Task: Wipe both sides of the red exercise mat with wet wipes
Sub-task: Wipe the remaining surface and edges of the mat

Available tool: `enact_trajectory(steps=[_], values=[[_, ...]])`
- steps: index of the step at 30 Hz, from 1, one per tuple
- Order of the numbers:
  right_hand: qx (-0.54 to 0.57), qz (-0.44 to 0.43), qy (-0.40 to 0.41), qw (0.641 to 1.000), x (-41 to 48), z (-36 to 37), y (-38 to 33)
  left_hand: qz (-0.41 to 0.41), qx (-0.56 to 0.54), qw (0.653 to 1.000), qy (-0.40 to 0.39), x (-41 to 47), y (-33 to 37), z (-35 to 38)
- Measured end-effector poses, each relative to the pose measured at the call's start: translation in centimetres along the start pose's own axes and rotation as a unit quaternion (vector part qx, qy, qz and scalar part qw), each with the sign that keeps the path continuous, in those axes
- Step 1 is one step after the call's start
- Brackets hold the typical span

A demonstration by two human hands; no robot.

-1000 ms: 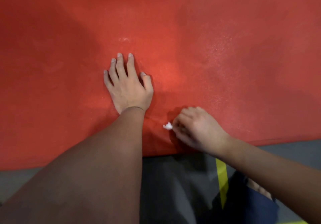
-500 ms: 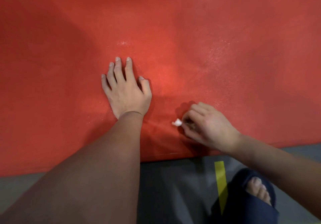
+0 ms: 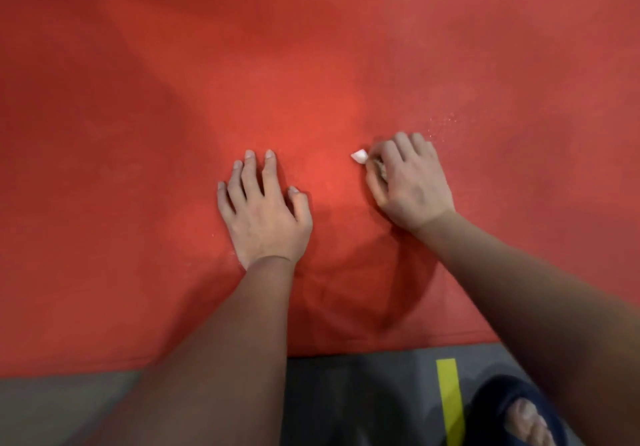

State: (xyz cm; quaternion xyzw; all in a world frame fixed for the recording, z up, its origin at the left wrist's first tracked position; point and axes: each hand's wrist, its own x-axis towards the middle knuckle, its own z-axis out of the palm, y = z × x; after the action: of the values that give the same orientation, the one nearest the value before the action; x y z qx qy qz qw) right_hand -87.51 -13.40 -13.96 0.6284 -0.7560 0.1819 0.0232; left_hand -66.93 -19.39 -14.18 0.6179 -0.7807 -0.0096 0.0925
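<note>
The red exercise mat (image 3: pixel 138 134) lies flat on the floor and fills most of the head view. My left hand (image 3: pixel 263 213) rests palm down on it, fingers spread, holding nothing. To its right, my right hand (image 3: pixel 408 182) presses on the mat with fingers curled around a bunched wet wipe (image 3: pixel 360 156). Only a small white corner of the wipe sticks out at the thumb side. Tiny pale specks dot the mat just beyond my right hand.
The mat's near edge (image 3: pixel 381 350) runs across the lower part of the view, with grey floor (image 3: pixel 346 404) below it. A yellow tape strip (image 3: pixel 450 400) marks the floor, and a foot in a dark blue slipper (image 3: pixel 516 411) stands at the bottom right.
My right hand with the wipe has slid away from the mat's near edge, farther onto the mat and past my left hand's wrist. My left hand stays planted.
</note>
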Motion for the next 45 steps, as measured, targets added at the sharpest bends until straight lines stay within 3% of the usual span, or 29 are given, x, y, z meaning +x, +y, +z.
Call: enact_trajectory(steps=[6,13,20,23,27,30,33,37,39,41,43,45], values=[[-0.019,0.023,-0.028,0.999,0.8,-0.4,-0.1,0.038,0.052,0.997,-0.031,3.6,0.0,-2.2],[0.025,0.012,-0.019,0.999,0.5,-0.7,0.1,-0.013,-0.03,0.999,-0.022,10.6,3.4,1.3],[0.132,-0.132,-0.111,0.976,0.8,-1.6,0.8,-0.006,-0.004,1.0,-0.006,11.0,3.3,2.2],[0.1,-0.177,-0.13,0.97,4.2,-1.6,2.0,-0.007,-0.008,1.0,-0.01,10.9,3.3,2.0],[0.114,-0.039,-0.072,0.99,11.2,0.1,4.2,-0.017,-0.002,1.0,-0.013,11.1,3.3,1.8],[0.179,-0.084,-0.107,0.974,11.8,0.7,3.4,-0.01,0.002,1.0,-0.015,11.1,3.2,1.9],[0.159,-0.13,-0.139,0.969,13.2,1.0,4.2,-0.009,-0.002,1.0,-0.007,11.2,3.3,2.0],[0.156,0.061,-0.011,0.986,17.9,2.5,6.9,-0.011,-0.008,1.0,-0.007,11.2,3.1,1.9],[0.165,0.053,-0.015,0.985,19.0,3.2,6.2,-0.011,-0.009,1.0,-0.008,11.2,3.3,1.9],[0.184,-0.01,-0.06,0.981,19.7,3.4,4.2,-0.01,-0.008,1.0,-0.008,11.4,3.3,1.7],[0.145,-0.036,-0.077,0.986,20.9,3.4,3.6,-0.01,-0.006,1.0,-0.019,11.4,3.3,1.6],[0.116,0.026,-0.041,0.992,22.9,3.7,4.6,-0.012,-0.001,1.0,-0.025,11.3,3.2,1.6]])
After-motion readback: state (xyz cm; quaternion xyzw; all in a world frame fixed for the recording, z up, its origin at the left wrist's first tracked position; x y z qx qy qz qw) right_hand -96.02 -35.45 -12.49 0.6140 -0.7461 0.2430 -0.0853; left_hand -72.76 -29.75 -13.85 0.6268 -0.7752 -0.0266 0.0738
